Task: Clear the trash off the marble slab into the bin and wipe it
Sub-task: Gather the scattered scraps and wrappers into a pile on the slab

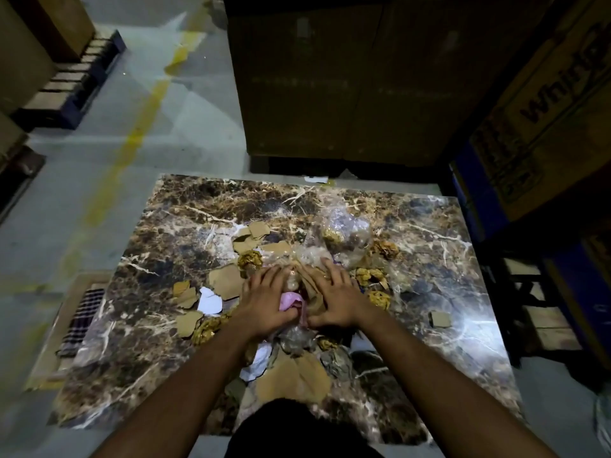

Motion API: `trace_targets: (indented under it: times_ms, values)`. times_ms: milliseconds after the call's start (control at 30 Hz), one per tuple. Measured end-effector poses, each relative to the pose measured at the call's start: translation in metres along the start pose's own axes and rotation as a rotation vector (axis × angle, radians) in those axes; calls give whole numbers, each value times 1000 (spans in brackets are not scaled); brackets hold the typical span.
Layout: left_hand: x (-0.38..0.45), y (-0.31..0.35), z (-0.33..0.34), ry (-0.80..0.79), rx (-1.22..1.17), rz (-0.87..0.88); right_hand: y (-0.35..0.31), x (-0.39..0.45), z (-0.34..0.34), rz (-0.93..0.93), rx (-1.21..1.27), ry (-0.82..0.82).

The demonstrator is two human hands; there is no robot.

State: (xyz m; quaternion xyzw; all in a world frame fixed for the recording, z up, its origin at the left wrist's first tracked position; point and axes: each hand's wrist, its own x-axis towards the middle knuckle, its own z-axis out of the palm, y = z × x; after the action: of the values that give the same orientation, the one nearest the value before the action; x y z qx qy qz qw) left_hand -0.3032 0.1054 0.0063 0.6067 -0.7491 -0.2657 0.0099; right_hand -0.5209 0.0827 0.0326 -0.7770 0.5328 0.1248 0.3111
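1. Both hands, left hand (268, 302) and right hand (334, 300), were pressed onto the trash pile (299, 259), fingers spread apart.
2. Trash was located mid marble slab (165, 226).
3. Checked cloth (81, 317) was laid beside the slab.

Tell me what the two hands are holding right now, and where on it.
Both the left hand and right hand press down on the heap of trash, pink scrap between them. Whether either grips anything cannot be told.

Dim, soft (glare on slab (469, 325))
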Motion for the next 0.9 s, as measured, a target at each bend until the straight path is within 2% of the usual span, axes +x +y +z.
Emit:
trace_targets:
  times_ms: [267,367,467,567,633,733,800,900]
  values:
    - [-23,19,-34,79,-32,4,11,-37,-29,-102,218,204]
    - [-30,22,-36,118,-46,-5,23,-51,-43,-82,324,326]
    - [-37,24,-37,199,-68,-7,50,-56,-51,29,456,457]
    - [-46,23,-34,318,-106,5,99,-56,-41,267,444,578]
    - [-54,29,-28,409,-65,20,135,-60,-22,483,363,529]
    - [-65,49,-9,470,88,82,176,-62,22,688,257,279]
    - [-73,60,14,515,156,147,180,-63,49,737,256,185]
    - [-92,69,57,592,190,261,151,-62,66,623,272,267]
